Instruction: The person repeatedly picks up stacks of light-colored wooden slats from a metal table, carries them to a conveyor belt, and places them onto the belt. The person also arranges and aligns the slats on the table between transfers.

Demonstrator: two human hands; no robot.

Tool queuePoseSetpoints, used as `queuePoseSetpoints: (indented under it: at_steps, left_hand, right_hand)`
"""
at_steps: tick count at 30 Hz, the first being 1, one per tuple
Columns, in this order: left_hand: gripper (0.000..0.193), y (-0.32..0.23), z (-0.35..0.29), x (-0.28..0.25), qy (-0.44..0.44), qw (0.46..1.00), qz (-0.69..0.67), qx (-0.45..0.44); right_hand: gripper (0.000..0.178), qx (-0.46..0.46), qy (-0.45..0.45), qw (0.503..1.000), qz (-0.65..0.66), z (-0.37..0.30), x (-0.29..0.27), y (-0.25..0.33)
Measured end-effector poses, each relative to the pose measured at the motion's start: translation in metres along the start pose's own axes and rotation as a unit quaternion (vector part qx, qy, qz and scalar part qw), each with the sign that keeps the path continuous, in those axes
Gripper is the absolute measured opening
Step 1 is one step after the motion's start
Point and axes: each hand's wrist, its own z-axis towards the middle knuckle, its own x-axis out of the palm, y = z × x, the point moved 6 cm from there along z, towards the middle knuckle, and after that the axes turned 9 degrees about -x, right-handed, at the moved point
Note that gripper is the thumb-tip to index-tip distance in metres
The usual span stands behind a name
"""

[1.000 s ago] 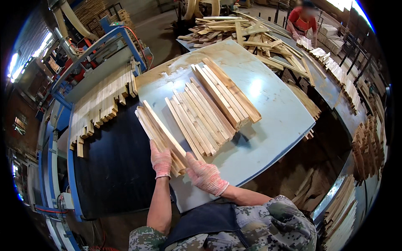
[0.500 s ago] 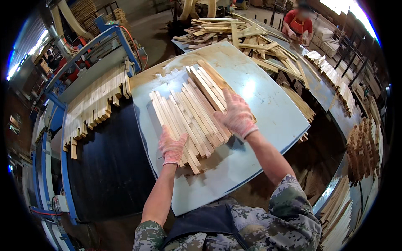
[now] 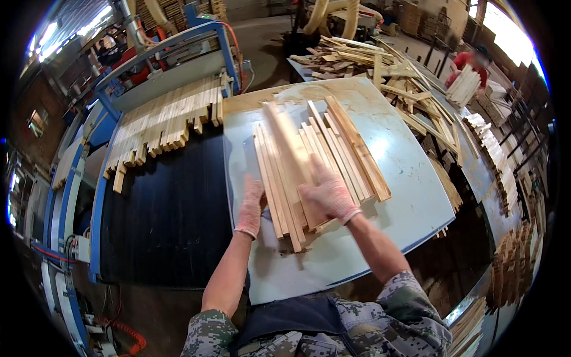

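Note:
My right hand [image 3: 331, 193], in a pink-and-white knitted glove, grips a wooden strip [image 3: 286, 134]. The strip is smeared by motion and lies slantwise above the other strips; its near end is hidden by the hand. Beneath and around it, a row of pale wooden strips [image 3: 267, 178] rests on the light blue tabletop [image 3: 410, 196], their near ends uneven. At the row's left edge stands my left hand [image 3: 251, 207], also gloved, fingers extended and slightly blurred, holding nothing. A browner strip [image 3: 360, 149] bounds the row on the right.
On the left, a blue-framed machine [image 3: 160, 56] has a black belt [image 3: 166, 226] with a row of strips [image 3: 160, 119] on it. Loose strips [image 3: 380, 71] pile up beyond the table. At the far right a person in red [image 3: 476, 65] holds a bundle of strips [image 3: 463, 88].
My right hand has moved from the row's right side toward its middle, now with a raised strip. My left hand has come slightly away from the strips. The view has shifted.

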Motion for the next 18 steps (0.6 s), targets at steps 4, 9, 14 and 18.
queuePoseSetpoints:
  at_steps: [4,9,14,18]
  left_hand:
    - [0.088,-0.036,-0.035,0.004,-0.054,0.987,-0.002,0.149]
    - [0.097,-0.041,-0.03,-0.017,-0.012,0.998,-0.031,0.055]
    - [0.075,-0.023,-0.006,-0.017,-0.038,0.992,0.117,0.023]
    - [0.063,-0.036,-0.011,-0.02,-0.049,0.952,0.301,0.023]
  right_hand:
    - [0.104,-0.006,0.042,0.996,0.083,-0.007,0.088,-0.007]
    - [0.09,-0.022,0.24,0.963,-0.121,-0.012,0.12,0.031]
    - [0.082,-0.069,0.101,0.973,-0.197,0.005,0.021,-0.013]
    - [0.079,-0.003,-0.111,0.915,-0.387,0.031,-0.111,-0.035]
